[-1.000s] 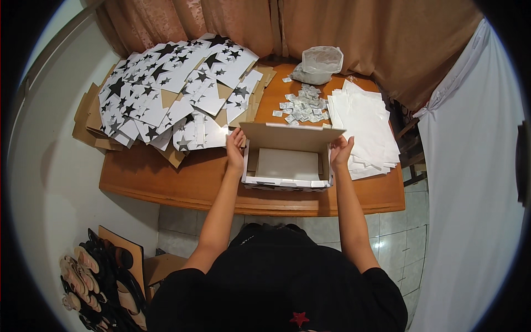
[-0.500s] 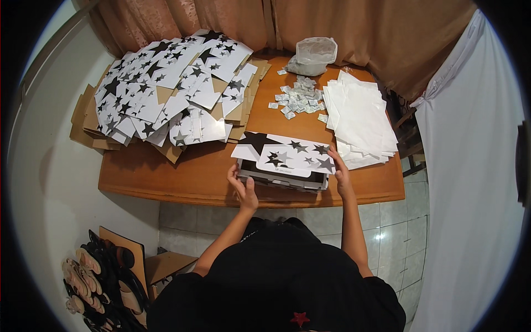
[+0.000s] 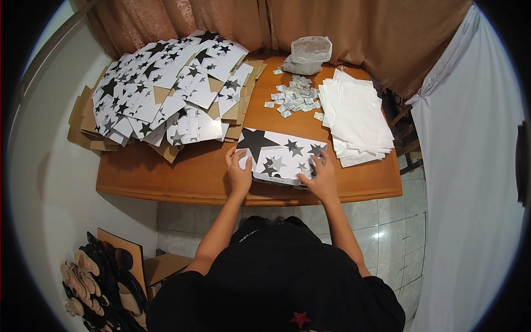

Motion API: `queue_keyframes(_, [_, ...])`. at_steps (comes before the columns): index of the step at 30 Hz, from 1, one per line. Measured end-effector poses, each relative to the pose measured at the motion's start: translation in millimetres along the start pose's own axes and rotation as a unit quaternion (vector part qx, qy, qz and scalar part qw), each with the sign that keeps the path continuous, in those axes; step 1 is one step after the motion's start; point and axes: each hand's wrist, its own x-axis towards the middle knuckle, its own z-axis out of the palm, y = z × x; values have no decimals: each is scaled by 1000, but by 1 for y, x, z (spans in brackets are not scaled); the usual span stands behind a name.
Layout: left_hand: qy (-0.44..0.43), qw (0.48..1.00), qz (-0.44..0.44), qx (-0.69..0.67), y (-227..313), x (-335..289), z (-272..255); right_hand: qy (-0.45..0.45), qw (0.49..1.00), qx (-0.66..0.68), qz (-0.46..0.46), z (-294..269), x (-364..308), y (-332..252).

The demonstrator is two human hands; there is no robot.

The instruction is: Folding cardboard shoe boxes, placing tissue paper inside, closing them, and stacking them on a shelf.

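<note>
A white cardboard box (image 3: 285, 145) printed with black and grey stars lies near the table's front edge, its lid folded down over the top. My left hand (image 3: 239, 170) grips its left end, fingers along the side and thumb at the front left corner. At the opposite end, my right hand (image 3: 321, 176) holds the front right corner, with fingers curled over the lid and thumb near the front edge. The inside of the box is hidden by the lid.
Flat star-printed cardboard sheets (image 3: 166, 83) are heaped at the left of the wooden table (image 3: 166, 180). Small sachets (image 3: 296, 98) lie behind the box, before a translucent plastic bag (image 3: 311, 52). White paper sheets (image 3: 357, 116) are stacked right. Shoes (image 3: 83, 276) stand lower left.
The box's lid, partly raised before, has come down over the opening. My right hand moved left and nearer, onto the front right corner; my left hand shifted slightly along the left end.
</note>
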Motion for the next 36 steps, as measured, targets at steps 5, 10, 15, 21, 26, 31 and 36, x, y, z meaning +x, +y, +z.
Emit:
queue_keyframes(5, [38,997,31,55,-4,5,18,-65,980,-187,19,-2,1,-35])
queue_keyframes(10, [151,982,112,31,-2,-7,15,10,987,-155,-34,6,8,-10])
queue_keyframes(15, [-73,940,264,205,2,-38,2,43,981,-174,-77,7,28,-3])
queue_keyframes(21, [-95,929,240,266,23,-28,27,27,979,-186,-84,8,50,15])
queue_keyframes(26, [-138,922,223,285,18,-28,42,39,975,-201,-83,6,56,21])
queue_keyframes(31, [-156,926,213,270,17,-25,50,37,981,-172,-80,5,58,21])
queue_keyframes(36, [-158,931,206,255,14,-23,56,35,983,-165,-80,3,59,19])
